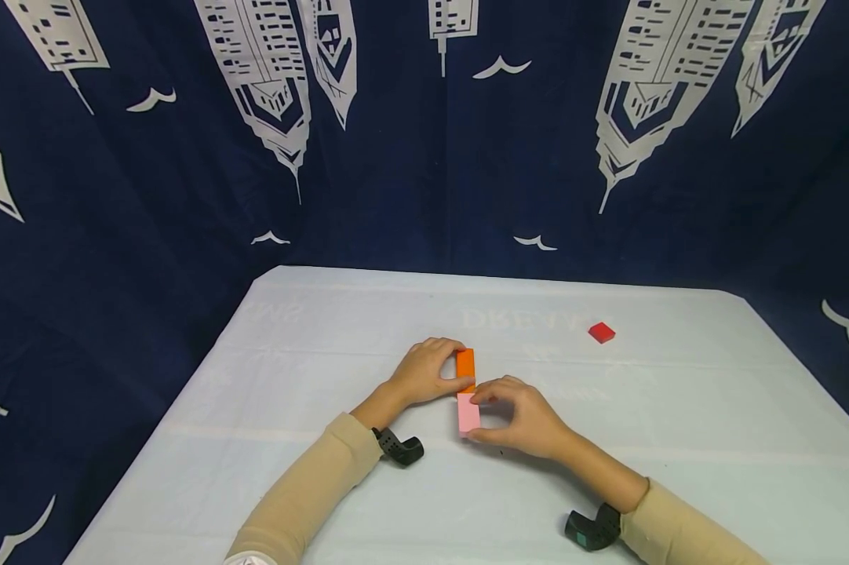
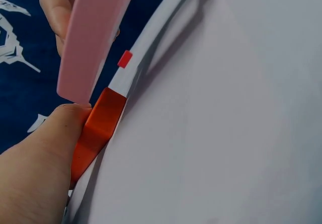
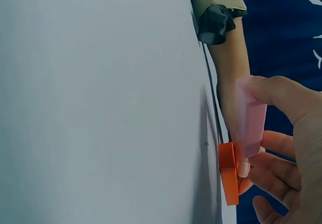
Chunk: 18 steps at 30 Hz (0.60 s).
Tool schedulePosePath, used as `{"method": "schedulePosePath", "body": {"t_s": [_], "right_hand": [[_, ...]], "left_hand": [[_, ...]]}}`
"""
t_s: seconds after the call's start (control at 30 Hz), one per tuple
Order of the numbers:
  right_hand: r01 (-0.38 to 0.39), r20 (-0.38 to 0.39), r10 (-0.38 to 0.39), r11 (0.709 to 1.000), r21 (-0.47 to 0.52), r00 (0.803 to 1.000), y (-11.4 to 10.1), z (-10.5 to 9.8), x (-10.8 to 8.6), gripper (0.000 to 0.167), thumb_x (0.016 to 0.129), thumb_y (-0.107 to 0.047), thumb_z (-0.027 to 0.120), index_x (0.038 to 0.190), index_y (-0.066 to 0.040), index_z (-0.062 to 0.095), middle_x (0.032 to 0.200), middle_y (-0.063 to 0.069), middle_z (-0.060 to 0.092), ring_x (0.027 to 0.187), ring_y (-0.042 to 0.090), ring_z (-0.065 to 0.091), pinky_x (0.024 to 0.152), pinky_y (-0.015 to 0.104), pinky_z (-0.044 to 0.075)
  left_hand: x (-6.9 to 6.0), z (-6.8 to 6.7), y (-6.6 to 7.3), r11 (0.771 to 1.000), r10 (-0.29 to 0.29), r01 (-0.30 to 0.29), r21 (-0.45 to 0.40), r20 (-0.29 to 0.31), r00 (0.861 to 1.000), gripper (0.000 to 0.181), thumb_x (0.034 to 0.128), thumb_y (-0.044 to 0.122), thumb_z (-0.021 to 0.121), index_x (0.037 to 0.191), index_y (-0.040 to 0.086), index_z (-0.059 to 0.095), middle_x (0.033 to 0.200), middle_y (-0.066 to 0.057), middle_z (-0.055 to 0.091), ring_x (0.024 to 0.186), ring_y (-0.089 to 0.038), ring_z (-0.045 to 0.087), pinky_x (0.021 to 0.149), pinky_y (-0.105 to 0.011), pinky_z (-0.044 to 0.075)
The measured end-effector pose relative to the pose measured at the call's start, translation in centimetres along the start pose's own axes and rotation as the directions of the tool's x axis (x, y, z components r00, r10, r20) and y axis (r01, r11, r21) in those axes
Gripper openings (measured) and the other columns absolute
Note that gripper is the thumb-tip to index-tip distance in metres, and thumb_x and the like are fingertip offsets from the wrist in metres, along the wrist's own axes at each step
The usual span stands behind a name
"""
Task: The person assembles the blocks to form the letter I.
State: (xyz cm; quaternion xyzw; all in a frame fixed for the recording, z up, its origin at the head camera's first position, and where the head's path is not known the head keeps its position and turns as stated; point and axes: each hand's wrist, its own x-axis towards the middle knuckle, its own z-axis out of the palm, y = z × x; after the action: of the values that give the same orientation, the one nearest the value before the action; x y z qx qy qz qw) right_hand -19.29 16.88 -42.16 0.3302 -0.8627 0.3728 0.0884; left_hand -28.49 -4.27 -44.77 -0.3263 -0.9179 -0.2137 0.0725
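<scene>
An orange block (image 1: 465,364) stands near the middle of the table, and my left hand (image 1: 424,370) grips it between thumb and fingers. My right hand (image 1: 530,420) pinches a pink block (image 1: 468,416) by its two ends, thumb on the near one. From the head, the pink block lines up just on the near side of the orange block. Whether the two blocks touch cannot be told. In the right wrist view the pink block (image 3: 255,123) appears held up off the white tabletop, with the orange block (image 3: 228,176) lower down.
A small red block (image 1: 602,333) lies alone farther back on the right of the white-covered table (image 1: 290,329). Behind the table hangs a dark blue cloth (image 1: 396,196) with white building prints. Black wrist cameras (image 1: 400,449) sit at both wrists.
</scene>
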Motion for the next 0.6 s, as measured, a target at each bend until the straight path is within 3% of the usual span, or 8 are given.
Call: {"method": "schedulePosePath", "body": {"t_s": [0.6], "right_hand": [[0.040,0.003,-0.040,0.996,-0.085,0.999,0.78,1.00,-0.46,0.042,0.069,-0.037,0.088,0.101,-0.017,0.071,0.102,-0.013,0.068,0.096,0.007,0.057,0.085,0.033,0.049]], "left_hand": [[-0.13,-0.28,0.37,1.000,-0.006,0.006,0.005,0.001,1.000,0.060,0.0866,0.055,0.065,0.130,0.014,0.057,0.131,0.000,0.058,0.124,-0.020,0.050,0.103,-0.041,0.039]]}}
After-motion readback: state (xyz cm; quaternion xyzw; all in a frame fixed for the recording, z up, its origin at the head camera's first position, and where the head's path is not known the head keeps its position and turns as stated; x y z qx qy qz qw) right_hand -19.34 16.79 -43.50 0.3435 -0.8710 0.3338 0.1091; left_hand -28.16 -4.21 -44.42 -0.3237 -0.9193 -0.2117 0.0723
